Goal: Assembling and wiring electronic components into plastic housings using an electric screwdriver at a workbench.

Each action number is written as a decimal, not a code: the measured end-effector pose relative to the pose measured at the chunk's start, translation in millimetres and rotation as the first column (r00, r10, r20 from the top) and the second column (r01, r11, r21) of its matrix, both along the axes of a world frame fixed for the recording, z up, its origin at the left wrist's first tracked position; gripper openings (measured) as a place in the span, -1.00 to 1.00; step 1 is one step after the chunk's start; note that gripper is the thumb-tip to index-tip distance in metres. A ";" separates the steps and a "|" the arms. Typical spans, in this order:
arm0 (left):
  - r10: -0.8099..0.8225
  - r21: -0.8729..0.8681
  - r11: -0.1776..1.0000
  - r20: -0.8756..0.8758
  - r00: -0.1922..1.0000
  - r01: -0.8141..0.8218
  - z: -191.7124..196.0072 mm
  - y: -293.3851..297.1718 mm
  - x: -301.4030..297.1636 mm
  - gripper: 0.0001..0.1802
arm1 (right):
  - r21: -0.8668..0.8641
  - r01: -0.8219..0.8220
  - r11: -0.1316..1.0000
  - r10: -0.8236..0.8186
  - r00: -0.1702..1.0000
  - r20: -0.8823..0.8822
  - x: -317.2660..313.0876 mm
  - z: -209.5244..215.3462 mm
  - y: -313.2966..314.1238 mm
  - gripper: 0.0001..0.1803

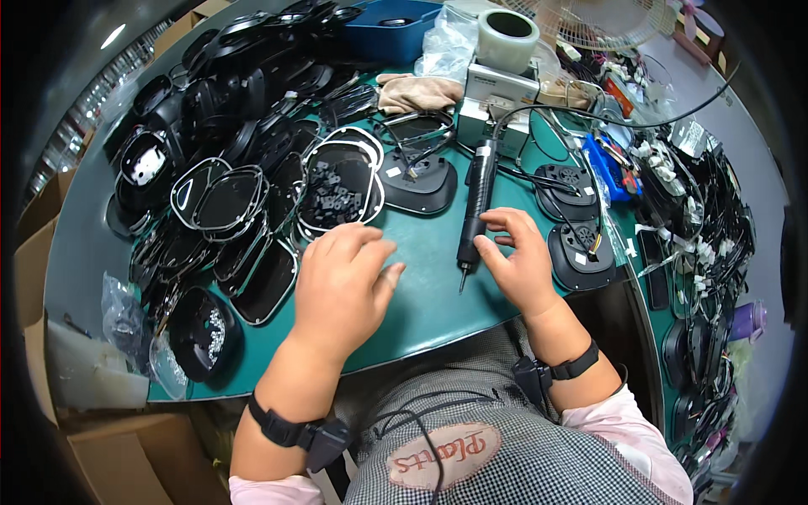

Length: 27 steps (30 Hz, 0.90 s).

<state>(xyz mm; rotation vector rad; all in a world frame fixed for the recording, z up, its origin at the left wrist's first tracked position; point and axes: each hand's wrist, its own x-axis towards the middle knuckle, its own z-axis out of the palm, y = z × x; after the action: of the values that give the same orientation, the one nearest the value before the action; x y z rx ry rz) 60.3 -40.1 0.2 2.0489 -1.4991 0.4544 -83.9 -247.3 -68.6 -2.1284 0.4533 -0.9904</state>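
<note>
My left hand [343,282] is over the green table, palm down, its fingers loosely bent and apart with nothing in them. My right hand [523,263] has its thumb and fingertips against the right side of a black electric screwdriver [480,189]. The bit points toward me, and a cable leaves the top end. How far the fingers reach behind the tool is hidden. Beyond my left hand lies an oval black frame with a pale rim [370,210], small black parts [332,189] inside it. A black housing [419,181] with wires sits between the hands, farther off.
Black shells and rimmed frames [223,198] pile up on the left, near a black bowl [202,332] of small shiny parts. Two round-vented housings [581,252] lie right of my right hand. Gloves [418,94], a tape roll [507,40] and wire bundles [699,194] stand farther out.
</note>
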 end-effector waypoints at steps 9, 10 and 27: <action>0.394 0.390 0.846 0.004 0.919 -0.364 4.8 -135.8 48.4 -0.59 | 0.130 0.043 0.991 -0.037 0.998 -0.053 9.3 -24.1 -5.1 -0.64; 0.470 0.517 0.757 -0.007 0.883 -0.399 5.3 -148.2 51.1 -0.56 | 0.137 0.030 0.990 -0.025 0.999 -0.042 8.7 -27.1 -6.8 -0.65; 0.388 0.379 0.877 -0.195 0.901 -0.296 -47.6 -177.5 50.9 -0.73 | 0.082 0.038 0.996 -0.013 0.959 -0.282 4.3 -14.2 -4.3 -0.46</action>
<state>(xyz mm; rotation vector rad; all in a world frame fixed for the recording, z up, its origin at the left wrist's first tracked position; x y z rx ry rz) 111.1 -217.6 -47.4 2.5512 -1.1081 0.0379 -79.7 -251.6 -82.8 -2.1973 0.6518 -0.6685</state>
